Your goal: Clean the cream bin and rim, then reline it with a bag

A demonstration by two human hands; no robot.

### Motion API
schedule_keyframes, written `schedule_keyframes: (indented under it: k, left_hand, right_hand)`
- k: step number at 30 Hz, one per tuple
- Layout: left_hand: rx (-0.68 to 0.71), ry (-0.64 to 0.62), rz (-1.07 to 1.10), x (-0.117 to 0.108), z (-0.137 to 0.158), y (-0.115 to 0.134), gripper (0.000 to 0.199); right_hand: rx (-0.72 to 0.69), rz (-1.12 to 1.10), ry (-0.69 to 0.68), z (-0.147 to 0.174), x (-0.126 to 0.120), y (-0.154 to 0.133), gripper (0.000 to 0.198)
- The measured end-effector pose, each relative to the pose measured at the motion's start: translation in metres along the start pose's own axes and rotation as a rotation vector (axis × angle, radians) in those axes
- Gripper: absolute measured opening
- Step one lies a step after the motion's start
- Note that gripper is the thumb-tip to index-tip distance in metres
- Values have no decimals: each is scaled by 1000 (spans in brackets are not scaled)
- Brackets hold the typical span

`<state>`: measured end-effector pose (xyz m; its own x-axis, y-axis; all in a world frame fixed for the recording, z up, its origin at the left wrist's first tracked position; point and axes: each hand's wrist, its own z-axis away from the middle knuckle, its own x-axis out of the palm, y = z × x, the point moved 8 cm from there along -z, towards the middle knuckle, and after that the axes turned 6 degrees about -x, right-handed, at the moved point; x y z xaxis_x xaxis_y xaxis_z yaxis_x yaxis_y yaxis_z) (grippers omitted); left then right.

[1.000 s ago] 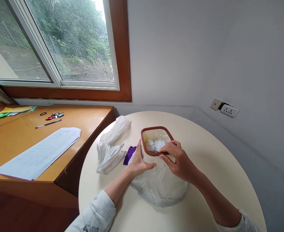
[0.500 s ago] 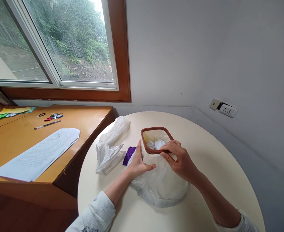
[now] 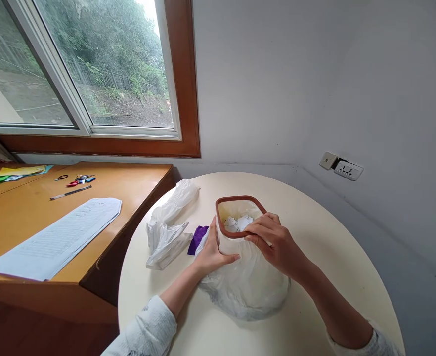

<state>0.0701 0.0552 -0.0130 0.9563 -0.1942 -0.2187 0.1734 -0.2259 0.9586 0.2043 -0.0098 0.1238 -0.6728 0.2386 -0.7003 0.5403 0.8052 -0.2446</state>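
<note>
A small white trash bin with a brown rim (image 3: 241,198) stands on the round table, lined with a translucent plastic bag (image 3: 247,291) that spreads out over its front. Crumpled white paper (image 3: 236,224) lies inside. My left hand (image 3: 212,253) is wrapped around the bin's left side, thumb across the front. At the front right of the rim, my right hand (image 3: 273,242) pinches the brown edge, fingers over the inside and thumb outside. Whether bag film is also between those fingers cannot be made out.
Left of the bin lie crumpled plastic bags (image 3: 169,227) and a purple cloth (image 3: 198,240) on the cream table (image 3: 325,237). The wooden desk (image 3: 136,198) holds papers (image 3: 62,237), a pen (image 3: 70,192) and keys (image 3: 82,180). A wall socket (image 3: 348,170) is at right.
Both hands keep their hold on the bin with almost no movement. The whole view has shifted very slightly.
</note>
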Motion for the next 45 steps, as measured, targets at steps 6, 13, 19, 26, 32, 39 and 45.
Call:
schedule_keyframes:
  k: [6,13,19,26,32,39,45]
  left_hand:
    - [40,0,-34,1,0,1,112]
    - [71,-11,-50,2,0,4,114]
    - [49,-20,-68,2,1,4,115]
    - [38,-40,-53,1,1,6,114]
    - [61,-61,0,1,2,12,104]
    - [8,-17,-15,0,3,9,99]
    - [-13,-4,-75,0,2,3,97]
  right_hand:
    - [-51,47,0,3,2,-1,12]
    - [-89,58,-18,2,3,-6,13]
    - [-93,51,85,0,-6,-6,13]
    - [169,190,372,29,-54,68,13]
    - [434,361,272,102,-26,178,23]
    - [503,400,209,139,2,225,27]
    - [529,384,150,143,11,244,27]
